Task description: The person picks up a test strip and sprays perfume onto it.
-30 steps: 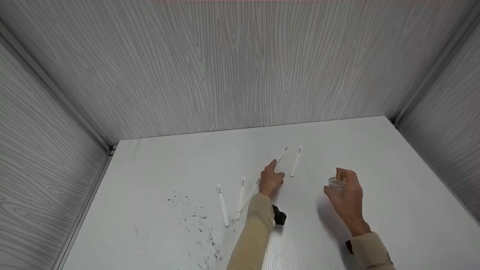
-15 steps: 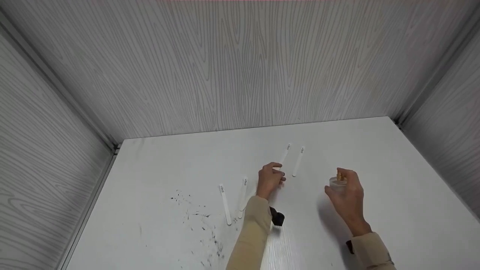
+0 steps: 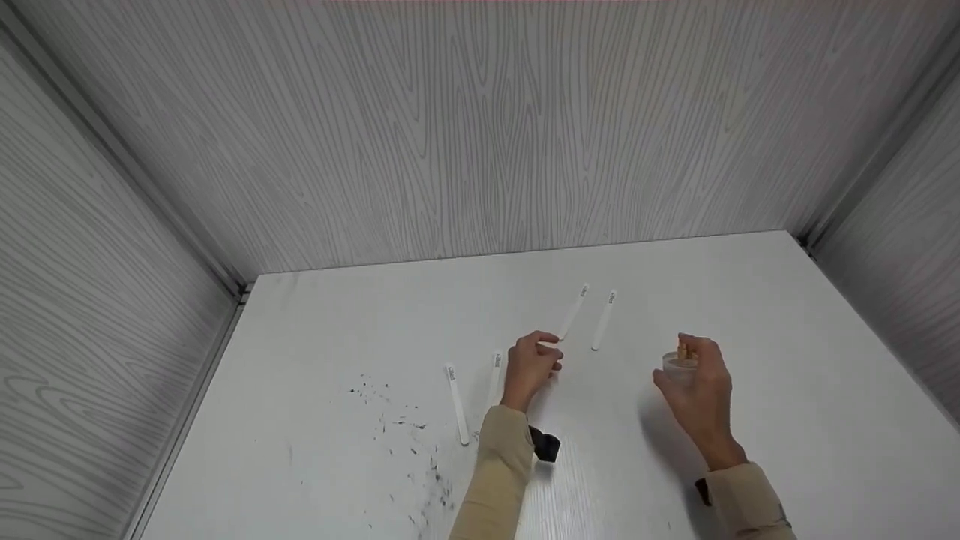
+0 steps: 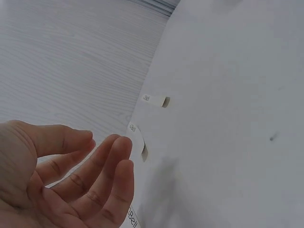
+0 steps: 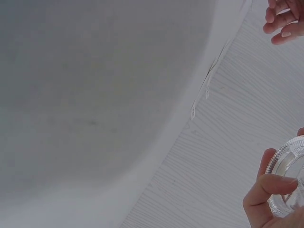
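My left hand point(image 3: 534, 367) hovers over the white table with its fingers loosely bent. Nothing shows between its thumb and fingers point(image 4: 122, 147) in the left wrist view. Just beyond its fingertips lies a flat white stick point(image 3: 574, 310) with small print at the far end; a second printed stick point(image 3: 604, 321) lies to its right. Nearer and to the left are another stick point(image 3: 457, 405) and one partly behind the left arm point(image 3: 495, 375). My right hand point(image 3: 697, 390) grips a clear round cup point(image 3: 675, 369), whose ribbed rim shows in the right wrist view.
Dark specks and smudges point(image 3: 420, 450) mark the table point(image 3: 337, 322) at the front left. Grey wood-grain panels point(image 3: 480, 135) rise behind and at both sides. A black wrist device point(image 3: 545, 444) sticks out beside the left sleeve point(image 3: 495, 465).
My left hand has let go of the far stick, which now lies beside the other one, and has drawn back slightly toward me. The right hand keeps hold of the cup. The view shifted slightly.
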A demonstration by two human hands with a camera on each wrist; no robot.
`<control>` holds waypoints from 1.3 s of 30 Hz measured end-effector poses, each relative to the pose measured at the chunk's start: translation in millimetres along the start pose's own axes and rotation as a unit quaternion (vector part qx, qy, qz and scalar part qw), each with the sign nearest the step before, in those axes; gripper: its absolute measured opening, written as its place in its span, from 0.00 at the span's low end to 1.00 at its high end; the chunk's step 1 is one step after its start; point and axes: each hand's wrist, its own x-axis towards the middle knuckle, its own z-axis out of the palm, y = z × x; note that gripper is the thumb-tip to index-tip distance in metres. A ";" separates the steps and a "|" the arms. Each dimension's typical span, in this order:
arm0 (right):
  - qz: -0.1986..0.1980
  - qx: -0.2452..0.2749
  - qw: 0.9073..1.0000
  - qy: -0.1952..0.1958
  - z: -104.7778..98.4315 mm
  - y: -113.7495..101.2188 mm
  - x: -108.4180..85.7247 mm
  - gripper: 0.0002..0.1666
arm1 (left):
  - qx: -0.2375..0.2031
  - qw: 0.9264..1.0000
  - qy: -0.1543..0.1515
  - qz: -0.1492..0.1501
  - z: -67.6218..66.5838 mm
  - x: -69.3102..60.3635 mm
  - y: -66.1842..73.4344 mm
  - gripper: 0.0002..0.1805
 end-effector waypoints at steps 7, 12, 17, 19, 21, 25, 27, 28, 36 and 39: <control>0.015 0.003 1.000 -0.004 1.3 -0.2 0.4 0.33 | 0.012 1.000 0.002 -0.006 -6.9 -6.2 -4.3 0.12; 0.015 0.010 1.000 -0.009 2.7 -1.3 1.7 0.32 | 0.014 1.000 0.002 -0.010 -13.7 -11.4 -8.2 0.13; 0.015 0.008 1.000 -0.010 3.1 -2.7 2.6 0.32 | 0.010 1.000 0.007 0.001 -20.5 -16.6 -11.8 0.13; 0.018 0.008 1.000 -0.009 3.0 -3.5 2.9 0.32 | 0.006 1.000 0.009 0.005 -23.3 -18.9 -12.3 0.13; 0.022 0.010 1.000 -0.009 3.0 -4.5 3.2 0.32 | 0.000 1.000 0.010 0.003 -26.2 -20.9 -12.4 0.13; 0.026 0.013 1.000 -0.010 2.8 -5.9 3.9 0.31 | 0.002 1.000 0.014 -0.001 -31.5 -24.5 -13.6 0.13; 0.023 0.013 1.000 -0.011 2.6 -5.9 3.9 0.31 | 0.005 1.000 0.018 -0.001 -33.9 -26.6 -14.3 0.13; 0.021 0.013 1.000 -0.011 2.3 -6.0 3.9 0.31 | 0.006 1.000 0.020 0.003 -35.1 -27.8 -14.8 0.13; 0.029 0.012 0.999 -0.013 1.1 -5.9 2.4 0.31 | 0.003 0.999 0.031 0.012 -45.6 -35.8 -22.9 0.12; 0.035 0.010 0.999 -0.013 0.8 -6.8 2.1 0.32 | 0.002 0.999 0.035 0.008 -49.7 -38.3 -25.9 0.13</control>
